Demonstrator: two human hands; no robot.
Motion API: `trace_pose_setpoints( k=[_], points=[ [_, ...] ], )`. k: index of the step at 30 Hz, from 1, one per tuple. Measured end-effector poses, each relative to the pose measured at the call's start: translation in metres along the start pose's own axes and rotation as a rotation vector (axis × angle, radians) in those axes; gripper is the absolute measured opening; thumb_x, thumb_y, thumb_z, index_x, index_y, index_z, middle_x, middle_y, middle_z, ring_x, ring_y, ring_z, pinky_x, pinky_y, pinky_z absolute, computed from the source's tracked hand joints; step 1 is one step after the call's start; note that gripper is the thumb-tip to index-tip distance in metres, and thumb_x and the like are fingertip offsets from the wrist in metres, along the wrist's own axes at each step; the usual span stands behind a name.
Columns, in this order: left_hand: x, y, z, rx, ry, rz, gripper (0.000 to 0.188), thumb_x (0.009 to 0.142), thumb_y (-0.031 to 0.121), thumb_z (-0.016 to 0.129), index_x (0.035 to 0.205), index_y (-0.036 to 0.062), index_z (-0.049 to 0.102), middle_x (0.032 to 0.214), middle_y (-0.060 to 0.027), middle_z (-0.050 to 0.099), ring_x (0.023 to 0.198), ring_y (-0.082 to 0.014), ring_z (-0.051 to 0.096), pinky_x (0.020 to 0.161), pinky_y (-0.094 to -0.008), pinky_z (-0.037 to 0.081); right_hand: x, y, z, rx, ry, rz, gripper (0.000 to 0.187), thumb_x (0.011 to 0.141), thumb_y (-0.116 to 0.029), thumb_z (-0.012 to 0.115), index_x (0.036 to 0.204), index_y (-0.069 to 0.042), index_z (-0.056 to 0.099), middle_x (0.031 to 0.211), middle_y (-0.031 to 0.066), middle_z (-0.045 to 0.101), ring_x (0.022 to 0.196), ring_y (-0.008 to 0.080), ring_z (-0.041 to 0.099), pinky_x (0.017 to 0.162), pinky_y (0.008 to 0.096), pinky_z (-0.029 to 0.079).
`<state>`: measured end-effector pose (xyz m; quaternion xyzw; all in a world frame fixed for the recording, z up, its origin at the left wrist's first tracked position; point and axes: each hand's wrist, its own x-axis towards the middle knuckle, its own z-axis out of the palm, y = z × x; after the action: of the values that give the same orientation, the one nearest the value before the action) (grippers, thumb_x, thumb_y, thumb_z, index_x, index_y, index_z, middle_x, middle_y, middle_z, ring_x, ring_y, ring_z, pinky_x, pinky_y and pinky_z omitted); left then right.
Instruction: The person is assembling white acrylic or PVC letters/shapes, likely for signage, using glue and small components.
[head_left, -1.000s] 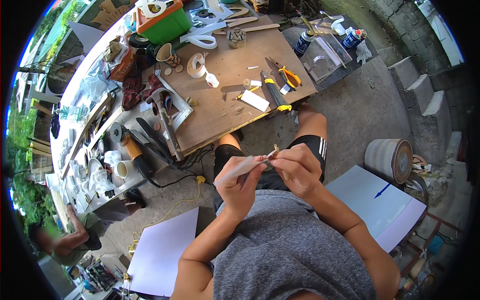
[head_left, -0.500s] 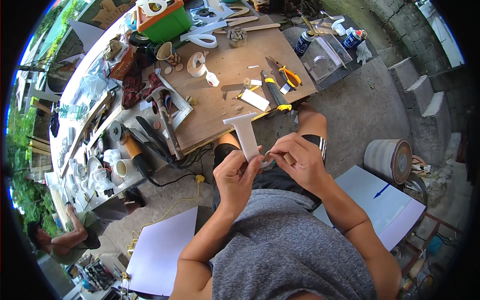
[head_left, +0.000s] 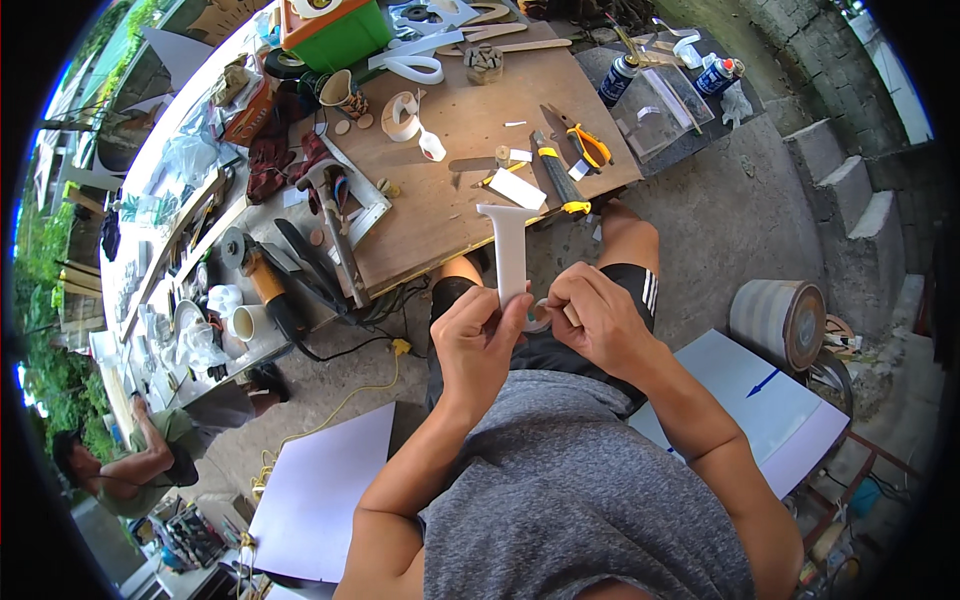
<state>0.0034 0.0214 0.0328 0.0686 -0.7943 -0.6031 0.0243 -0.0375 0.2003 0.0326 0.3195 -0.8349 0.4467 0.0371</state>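
Observation:
My left hand [head_left: 472,335] is closed round a white J-shaped letter piece [head_left: 510,250], with its thumb and fingers near the curved lower end. The piece stands upright above my lap, its flared top toward the table. At the hooked end, my right hand [head_left: 605,320] pinches a small tan block [head_left: 572,315], fingertips close against the curve. Fingers partly hide both the block and the hook. On the table edge beyond lie a white rectangular piece [head_left: 517,188], a yellow-black utility knife [head_left: 556,170] and orange-handled pliers [head_left: 585,148].
A wooden table [head_left: 410,225] lies ahead, bearing a hammer [head_left: 335,230], an angle grinder [head_left: 265,280], a curled white strip [head_left: 401,118] and a green bin [head_left: 340,40]. Spray cans [head_left: 618,80] stand at the right. White sheets [head_left: 325,490] flank me; another person [head_left: 140,450] is at far left.
The letter piece has turned more upright and its top has shifted right. My right hand has moved slightly at the hooked end. The view has shifted a little.

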Motion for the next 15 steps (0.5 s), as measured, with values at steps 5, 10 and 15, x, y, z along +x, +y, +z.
trace_pose_setpoints(
  k=[5, 10, 15],
  points=[
    [0.000, -0.002, 0.003, -0.203, 0.001, -0.162, 0.016, 0.096, 0.009, 0.066, 0.103, -0.0034, 0.073, 0.086, -0.0028, 0.067, 0.070, -0.0035, 0.057, 0.053, -0.0199, 0.051, -0.003, -0.003, 0.000, -0.020, 0.023, -0.096, 0.037, 0.065, 0.011, 0.072, 0.094, -0.003, 0.054, 0.085, 0.0097, 0.055, 0.072, 0.0268, 0.054, 0.063, 0.0347, 0.045],
    [0.004, -0.002, 0.002, -0.424, -0.020, -0.292, 0.024, 0.099, 0.017, 0.063, 0.105, -0.0044, 0.071, 0.084, -0.0047, 0.068, 0.067, -0.0050, 0.058, 0.052, -0.0211, 0.048, -0.009, -0.008, -0.005, 0.036, -0.012, -0.094, 0.037, 0.063, 0.012, 0.072, 0.092, -0.003, 0.054, 0.085, 0.0088, 0.054, 0.070, 0.0257, 0.052, 0.061, 0.0336, 0.044],
    [0.015, -0.022, -0.007, -0.618, 0.073, -0.344, 0.030, 0.100, 0.024, 0.062, 0.106, -0.0042, 0.071, 0.080, -0.0037, 0.067, 0.063, -0.0064, 0.057, 0.054, -0.0220, 0.048, -0.014, -0.021, -0.011, 0.142, -0.012, -0.103, 0.036, 0.065, 0.013, 0.071, 0.092, -0.003, 0.053, 0.089, 0.0098, 0.057, 0.072, 0.0250, 0.057, 0.062, 0.0318, 0.046]
  ],
)
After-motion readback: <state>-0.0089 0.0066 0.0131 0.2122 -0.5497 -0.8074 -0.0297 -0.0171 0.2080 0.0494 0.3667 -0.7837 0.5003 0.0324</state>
